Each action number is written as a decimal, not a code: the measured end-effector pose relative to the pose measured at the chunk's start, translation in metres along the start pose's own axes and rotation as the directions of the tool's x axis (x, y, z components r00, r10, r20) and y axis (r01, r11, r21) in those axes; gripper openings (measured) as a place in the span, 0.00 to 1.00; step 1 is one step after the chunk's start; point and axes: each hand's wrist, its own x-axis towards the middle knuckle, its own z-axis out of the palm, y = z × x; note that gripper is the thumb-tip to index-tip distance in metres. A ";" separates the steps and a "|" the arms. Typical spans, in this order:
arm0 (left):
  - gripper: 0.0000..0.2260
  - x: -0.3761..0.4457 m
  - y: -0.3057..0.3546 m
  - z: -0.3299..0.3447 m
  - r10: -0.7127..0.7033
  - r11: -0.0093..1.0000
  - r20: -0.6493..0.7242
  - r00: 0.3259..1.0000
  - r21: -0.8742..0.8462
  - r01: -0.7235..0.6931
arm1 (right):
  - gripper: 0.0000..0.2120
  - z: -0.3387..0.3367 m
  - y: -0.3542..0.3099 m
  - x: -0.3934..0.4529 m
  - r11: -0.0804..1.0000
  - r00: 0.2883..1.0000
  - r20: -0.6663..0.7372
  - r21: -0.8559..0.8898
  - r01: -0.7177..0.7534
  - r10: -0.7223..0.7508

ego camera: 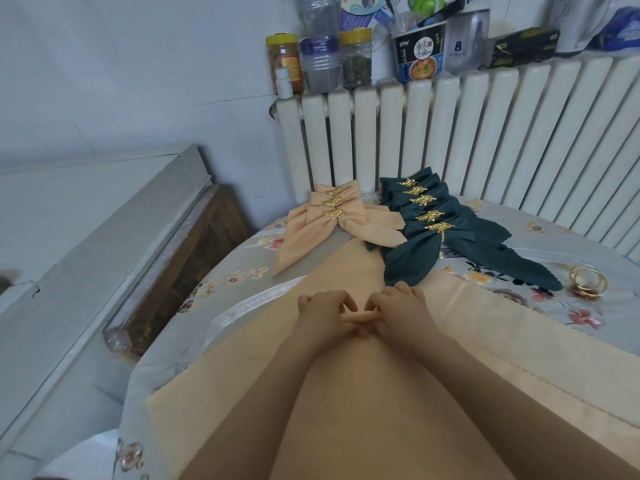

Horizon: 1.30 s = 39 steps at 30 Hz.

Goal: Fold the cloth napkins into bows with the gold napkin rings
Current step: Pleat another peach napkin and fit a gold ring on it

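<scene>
Head view: peach napkin [346, 393] lies spread flat on the flower-patterned tablecloth [242, 282], one corner toward 12 o'clock. Left hand [322, 315] and right hand [403, 311] rest side by side at its centre, fingers curled and pinching a small fold of the cloth between them. Finished peach bows [332, 216] sit at 11 o'clock, dark green bows [446, 233] at 1 o'clock, each bound by a leaf ring. Loose gold napkin rings [588, 280] lie at 2 o'clock, apart from the hands.
</scene>
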 end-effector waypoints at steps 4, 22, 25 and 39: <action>0.05 -0.008 -0.005 0.009 0.206 0.976 -0.180 0.962 0.105 -0.189 | 0.11 0.003 0.005 -0.009 0.993 0.974 -0.194 -0.067 0.102 -0.113; 0.03 -0.050 -0.007 0.009 0.130 0.989 -0.093 0.987 -0.063 -0.136 | 0.11 -0.008 0.013 -0.038 0.986 0.991 0.021 0.098 0.132 -0.135; 0.03 -0.043 0.001 0.005 0.055 0.998 -0.007 0.998 -0.009 -0.055 | 0.12 -0.008 0.007 -0.031 0.995 0.988 0.114 0.028 0.099 -0.101; 0.09 -0.066 0.009 0.003 0.241 0.961 -0.094 0.966 0.164 -0.224 | 0.15 -0.017 0.000 -0.058 0.963 0.958 -0.152 -0.155 0.220 -0.244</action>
